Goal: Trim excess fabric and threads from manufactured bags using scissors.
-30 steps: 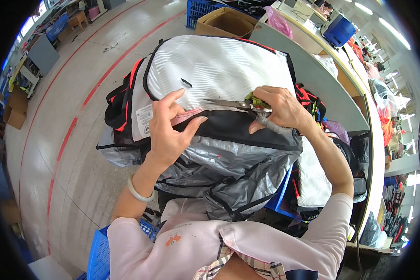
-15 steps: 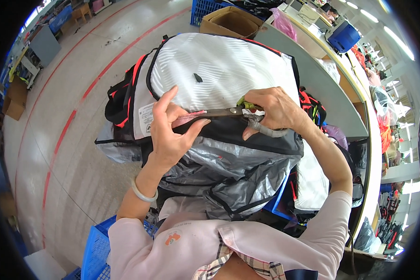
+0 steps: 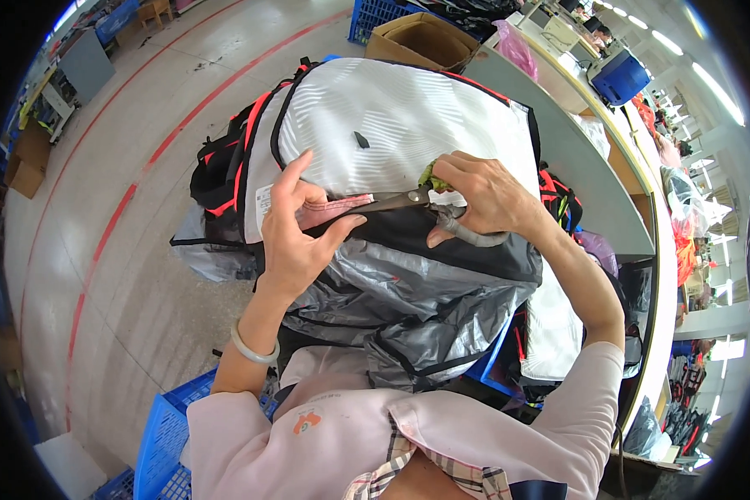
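Observation:
A large white, black and red bag point(image 3: 400, 108) with a silver lining point(image 3: 408, 271) lies in front of me. My right hand point(image 3: 492, 204) has its fingers and thumb through the handles of metal scissors point(image 3: 400, 201), whose grips are wrapped in green and grey. The blades point left, along the bag's black edge. At their tips, my left hand point(image 3: 296, 225) pinches a pink strip of fabric point(image 3: 329, 208) at that edge, its index finger stretched upward. Fingers and folds partly hide where the blades meet the fabric. A small black piece point(image 3: 361, 139) sits on the white panel.
Behind the bag are a cardboard box point(image 3: 421, 42) and a blue crate point(image 3: 371, 21). A grey-sided workbench point(image 3: 575, 154) runs along the right. Another blue crate point(image 3: 162, 446) stands by my left elbow. Red lines point(image 3: 108, 237) mark the floor at left.
The scissors tilt slightly more, and their handles look wider apart. More of the pink strip shows beside my left fingers. The whole view has shifted a little.

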The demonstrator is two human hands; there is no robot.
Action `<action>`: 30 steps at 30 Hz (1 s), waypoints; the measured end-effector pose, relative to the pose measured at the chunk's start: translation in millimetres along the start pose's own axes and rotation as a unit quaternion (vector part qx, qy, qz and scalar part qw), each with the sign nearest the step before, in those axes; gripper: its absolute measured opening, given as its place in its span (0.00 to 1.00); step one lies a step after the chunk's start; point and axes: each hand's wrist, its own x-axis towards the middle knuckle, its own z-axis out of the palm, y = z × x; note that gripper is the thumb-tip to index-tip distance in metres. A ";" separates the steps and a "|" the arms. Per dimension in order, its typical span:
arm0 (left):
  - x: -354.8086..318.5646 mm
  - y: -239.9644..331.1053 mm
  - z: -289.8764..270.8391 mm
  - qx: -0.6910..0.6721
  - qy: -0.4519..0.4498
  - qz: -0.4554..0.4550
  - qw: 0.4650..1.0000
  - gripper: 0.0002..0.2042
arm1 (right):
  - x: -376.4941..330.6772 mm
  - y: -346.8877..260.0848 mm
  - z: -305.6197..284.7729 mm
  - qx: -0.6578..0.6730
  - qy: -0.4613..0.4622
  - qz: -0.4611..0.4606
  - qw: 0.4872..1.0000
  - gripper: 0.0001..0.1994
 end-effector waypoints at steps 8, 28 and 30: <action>0.9 6.1 -1.7 0.006 0.014 -0.012 1.000 0.41 | 3.9 -4.8 4.9 -0.007 -0.058 0.054 0.997 0.33; 17.1 -7.7 21.6 0.264 -0.265 0.187 0.908 0.09 | -196.2 44.2 63.9 0.132 0.449 0.576 0.670 0.36; 25.3 5.3 19.9 0.263 -0.284 0.230 0.893 0.09 | -210.5 37.9 69.9 0.177 0.378 0.668 0.616 0.39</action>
